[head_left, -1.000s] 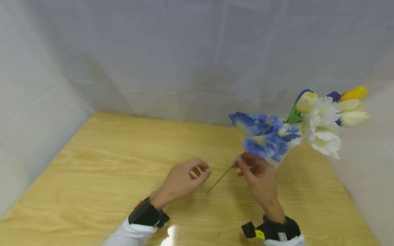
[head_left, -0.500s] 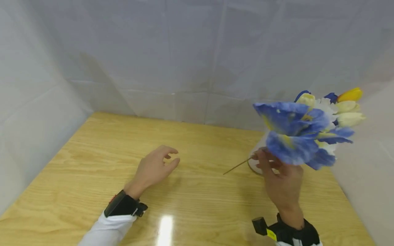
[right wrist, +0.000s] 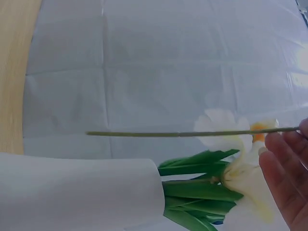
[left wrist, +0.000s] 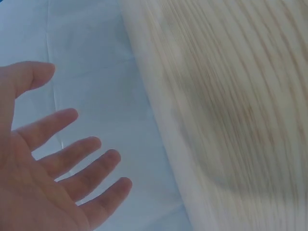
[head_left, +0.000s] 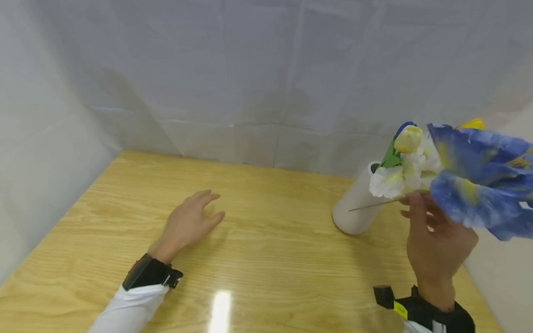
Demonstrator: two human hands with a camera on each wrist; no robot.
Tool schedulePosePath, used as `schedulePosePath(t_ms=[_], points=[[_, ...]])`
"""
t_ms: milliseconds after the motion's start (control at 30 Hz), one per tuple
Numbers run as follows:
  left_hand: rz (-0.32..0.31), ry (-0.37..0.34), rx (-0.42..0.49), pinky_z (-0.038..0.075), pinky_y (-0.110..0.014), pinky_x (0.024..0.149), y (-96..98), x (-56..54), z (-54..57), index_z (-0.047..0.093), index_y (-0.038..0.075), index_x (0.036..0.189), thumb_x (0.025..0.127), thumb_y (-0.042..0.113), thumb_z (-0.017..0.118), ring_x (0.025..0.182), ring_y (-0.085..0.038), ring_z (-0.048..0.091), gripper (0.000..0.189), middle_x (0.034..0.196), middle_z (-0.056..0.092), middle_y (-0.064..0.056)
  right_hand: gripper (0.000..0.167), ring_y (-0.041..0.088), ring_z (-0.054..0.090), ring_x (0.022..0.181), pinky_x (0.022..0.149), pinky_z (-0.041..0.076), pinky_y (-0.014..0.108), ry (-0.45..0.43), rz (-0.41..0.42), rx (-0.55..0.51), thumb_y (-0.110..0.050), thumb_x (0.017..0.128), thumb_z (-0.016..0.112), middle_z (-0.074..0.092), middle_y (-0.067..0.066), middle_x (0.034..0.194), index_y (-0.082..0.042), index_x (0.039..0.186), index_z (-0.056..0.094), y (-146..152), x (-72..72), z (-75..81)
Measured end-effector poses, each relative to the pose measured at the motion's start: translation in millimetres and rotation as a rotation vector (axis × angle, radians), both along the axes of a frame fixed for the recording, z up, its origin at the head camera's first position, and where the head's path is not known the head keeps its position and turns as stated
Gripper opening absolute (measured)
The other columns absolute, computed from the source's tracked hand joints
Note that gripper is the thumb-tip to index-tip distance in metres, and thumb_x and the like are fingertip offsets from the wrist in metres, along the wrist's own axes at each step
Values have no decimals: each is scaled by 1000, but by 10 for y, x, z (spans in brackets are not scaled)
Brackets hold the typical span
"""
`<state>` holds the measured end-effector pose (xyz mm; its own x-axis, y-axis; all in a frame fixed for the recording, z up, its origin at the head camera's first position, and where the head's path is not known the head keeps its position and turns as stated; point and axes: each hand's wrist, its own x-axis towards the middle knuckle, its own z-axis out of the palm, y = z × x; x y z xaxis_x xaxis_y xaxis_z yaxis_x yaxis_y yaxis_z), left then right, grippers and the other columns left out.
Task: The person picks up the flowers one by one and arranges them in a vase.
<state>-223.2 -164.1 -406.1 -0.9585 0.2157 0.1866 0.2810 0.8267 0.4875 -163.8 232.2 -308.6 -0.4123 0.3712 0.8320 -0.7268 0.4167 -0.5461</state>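
A blue iris flower (head_left: 479,180) with yellow streaks is pinched by its thin stem in my right hand (head_left: 439,243), at the right of the head view. Its bare green stem (right wrist: 168,134) points left, passing in front of the white vase (head_left: 358,208). That vase holds white irises (head_left: 389,181), a pale yellow tulip (head_left: 409,139) and green leaves (right wrist: 202,197). In the right wrist view the stem lies alongside the vase mouth, outside it. My left hand (head_left: 187,226) hovers over the left middle of the table with fingers spread, holding nothing.
The wooden table (head_left: 266,277) reaches back to a grey-white sheet (head_left: 266,83) hung behind and at both sides. A yellow tulip (head_left: 474,124) peeks out behind the blue iris. Glare (head_left: 220,312) shines near the front.
My right hand has carried the blue iris rightward, uncovering the vase, and its stem has turned closer to level. My left hand has drawn back to the left and its fingers have spread.
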Motion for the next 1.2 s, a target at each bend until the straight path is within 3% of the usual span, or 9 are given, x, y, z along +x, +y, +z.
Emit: schedulePosePath(t_ms=[200,333,600,833,1200], points=[[1,-14,-15,36,-64,96,-41,-15,-18,51,8,137,93,39,57,125,-45,41,54,145,39,-22,17,13,67,66,58,52,14,99,-74,-47,5,84,63,68,15,72,22,80,63,111,-62,139],[0,-16,-1,37,-63,95,-39,0,-43,53,7,135,93,38,58,124,-45,43,52,143,41,-21,17,11,66,66,59,50,11,123,-157,-41,4,86,61,68,11,72,20,80,64,156,-55,254],[-6,23,6,41,-60,91,-9,12,-50,59,6,127,92,33,60,119,-43,48,45,138,47,-21,13,11,66,69,59,48,10,173,-232,-70,4,86,63,67,11,75,17,85,65,216,-58,426],[-4,18,5,42,-60,90,-7,32,-64,61,6,124,92,33,60,118,-42,50,42,137,48,-21,13,6,66,71,62,47,9,151,-358,-38,1,87,64,69,16,81,13,86,67,203,-104,406],[-10,18,-1,43,-58,90,-36,61,-95,64,6,119,91,33,61,118,-41,50,39,134,50,-21,11,11,67,70,67,52,14,221,-400,-63,1,85,66,68,20,78,11,83,66,239,-188,365]])
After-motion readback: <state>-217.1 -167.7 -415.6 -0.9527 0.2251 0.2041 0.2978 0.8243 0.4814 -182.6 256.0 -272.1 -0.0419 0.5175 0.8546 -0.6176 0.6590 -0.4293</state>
